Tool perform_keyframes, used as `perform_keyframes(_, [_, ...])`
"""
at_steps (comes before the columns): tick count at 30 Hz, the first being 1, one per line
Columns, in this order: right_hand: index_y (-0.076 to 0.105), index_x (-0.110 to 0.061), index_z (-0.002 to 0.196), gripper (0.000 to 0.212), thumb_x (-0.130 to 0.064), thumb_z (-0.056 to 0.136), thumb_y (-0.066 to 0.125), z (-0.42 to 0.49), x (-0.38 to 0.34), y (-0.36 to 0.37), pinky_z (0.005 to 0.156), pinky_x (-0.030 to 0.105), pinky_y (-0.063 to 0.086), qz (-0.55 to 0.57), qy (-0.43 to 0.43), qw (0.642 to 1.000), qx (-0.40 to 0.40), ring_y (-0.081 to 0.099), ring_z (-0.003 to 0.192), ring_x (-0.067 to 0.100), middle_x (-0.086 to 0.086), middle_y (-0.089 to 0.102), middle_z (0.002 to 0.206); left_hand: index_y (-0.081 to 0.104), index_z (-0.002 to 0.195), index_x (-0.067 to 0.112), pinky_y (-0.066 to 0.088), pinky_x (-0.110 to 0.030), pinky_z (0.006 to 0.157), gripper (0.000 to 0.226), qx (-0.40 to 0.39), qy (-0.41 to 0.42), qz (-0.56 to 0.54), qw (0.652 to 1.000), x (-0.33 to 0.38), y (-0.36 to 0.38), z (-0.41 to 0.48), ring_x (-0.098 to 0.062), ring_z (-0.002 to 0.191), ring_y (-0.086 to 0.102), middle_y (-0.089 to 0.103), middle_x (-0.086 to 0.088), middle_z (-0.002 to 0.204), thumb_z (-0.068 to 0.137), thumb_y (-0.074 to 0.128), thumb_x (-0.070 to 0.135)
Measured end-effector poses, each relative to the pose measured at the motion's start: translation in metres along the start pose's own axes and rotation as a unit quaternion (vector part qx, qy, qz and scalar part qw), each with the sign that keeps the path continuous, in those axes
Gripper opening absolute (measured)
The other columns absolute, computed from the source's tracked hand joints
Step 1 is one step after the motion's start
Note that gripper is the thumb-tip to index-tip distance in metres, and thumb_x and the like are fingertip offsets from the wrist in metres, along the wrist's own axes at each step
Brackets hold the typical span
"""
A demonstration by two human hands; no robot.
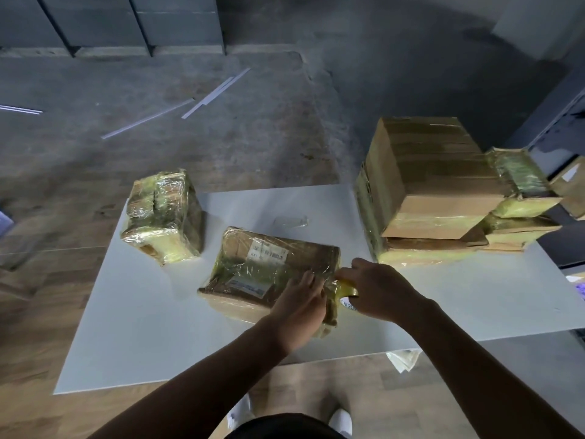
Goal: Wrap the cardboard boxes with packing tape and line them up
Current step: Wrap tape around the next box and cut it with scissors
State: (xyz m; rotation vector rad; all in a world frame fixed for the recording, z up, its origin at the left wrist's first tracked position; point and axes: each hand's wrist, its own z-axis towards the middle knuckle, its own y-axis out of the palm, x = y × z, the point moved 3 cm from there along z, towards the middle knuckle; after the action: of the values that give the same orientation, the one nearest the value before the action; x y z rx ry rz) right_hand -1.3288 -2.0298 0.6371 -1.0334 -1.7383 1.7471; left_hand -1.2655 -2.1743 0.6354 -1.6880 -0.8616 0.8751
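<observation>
A flat cardboard box [253,267] with a barcode label lies in the middle of the white table [142,312], partly covered in shiny clear tape. My left hand [300,302] presses flat on the box's near right corner, fingers straight. My right hand [380,293] grips a yellowish roll of packing tape [346,291] just right of that corner, with tape stretched from the roll to the box. A smaller taped box [163,213] stands at the table's left rear.
A stack of taped cardboard boxes [427,185] fills the table's right rear, with smaller wrapped boxes [519,198] beside it. A scrap of clear tape [291,221] lies behind the flat box. Thin white strips [215,93] lie on the floor beyond.
</observation>
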Motion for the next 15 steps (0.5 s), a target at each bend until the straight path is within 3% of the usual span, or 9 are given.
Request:
perform_keyframes(3, [0.052, -0.033, 0.128, 0.054, -0.037, 0.079, 0.073, -0.005, 0.008, 0.001, 0.072, 0.019, 0.045, 0.035, 0.014, 0.999, 0.0, 0.062, 0.092, 0.02, -0.001, 0.06, 0.109, 0.037, 0.132, -0.009, 0.037, -0.049, 0.095, 0.048, -0.01, -0.001, 0.03, 0.999, 0.014, 0.006, 0.005, -0.041, 0.117, 0.038, 0.033, -0.028, 0.135, 0.095, 0.044, 0.02])
perform_keyframes(5, [0.043, -0.04, 0.129, 0.062, -0.035, 0.076, 0.074, -0.011, 0.017, 0.003, 0.071, 0.017, 0.041, 0.1, 0.032, 0.994, -0.009, 0.057, 0.093, 0.016, -0.005, 0.057, 0.113, 0.038, 0.132, -0.008, 0.039, -0.049, 0.093, 0.049, 0.004, -0.023, 0.033, 0.999, 0.018, 0.007, 0.003, -0.039, 0.111, 0.043, 0.04, -0.027, 0.128, 0.093, 0.045, 0.021])
perform_keyframes(8, [0.037, -0.048, 0.122, 0.067, -0.027, 0.073, 0.077, -0.024, 0.033, 0.009, 0.075, 0.016, 0.044, 0.221, 0.069, 0.973, 0.012, 0.055, 0.1, 0.014, -0.012, 0.052, 0.12, 0.06, 0.118, 0.005, 0.05, -0.039, 0.081, 0.044, 0.05, -0.007, 0.017, 0.999, 0.018, 0.007, -0.001, -0.027, 0.092, 0.058, 0.06, -0.014, 0.107, 0.077, 0.057, 0.022])
perform_keyframes(11, [0.037, -0.053, 0.119, 0.073, -0.018, 0.073, 0.081, -0.035, 0.039, 0.014, 0.085, 0.025, 0.05, 0.31, 0.099, 0.944, 0.051, 0.055, 0.106, 0.015, -0.025, 0.047, 0.12, 0.073, 0.101, 0.01, 0.055, -0.032, 0.068, 0.045, 0.107, -0.02, -0.034, 0.993, 0.01, 0.005, -0.009, -0.021, 0.073, 0.062, 0.066, -0.006, 0.086, 0.058, 0.067, 0.021])
perform_keyframes(13, [0.033, -0.062, 0.12, 0.082, -0.014, 0.074, 0.08, -0.034, 0.035, 0.009, 0.083, 0.022, 0.05, 0.331, 0.098, 0.933, 0.101, 0.053, 0.102, 0.009, -0.036, 0.041, 0.116, 0.071, 0.109, 0.008, 0.056, -0.035, 0.071, 0.066, 0.118, -0.037, -0.064, 0.99, 0.001, 0.005, -0.013, -0.024, 0.075, 0.064, 0.066, -0.008, 0.089, 0.045, 0.083, 0.024])
perform_keyframes(15, [0.03, -0.064, 0.125, 0.083, -0.016, 0.076, 0.077, -0.025, 0.025, -0.002, 0.081, 0.018, 0.047, 0.345, 0.071, 0.926, 0.135, 0.051, 0.107, -0.001, -0.043, 0.038, 0.119, 0.067, 0.117, 0.005, 0.056, -0.039, 0.072, 0.085, 0.131, -0.059, -0.083, 0.986, -0.011, 0.002, -0.019, -0.027, 0.078, 0.064, 0.065, -0.012, 0.094, 0.036, 0.086, 0.021])
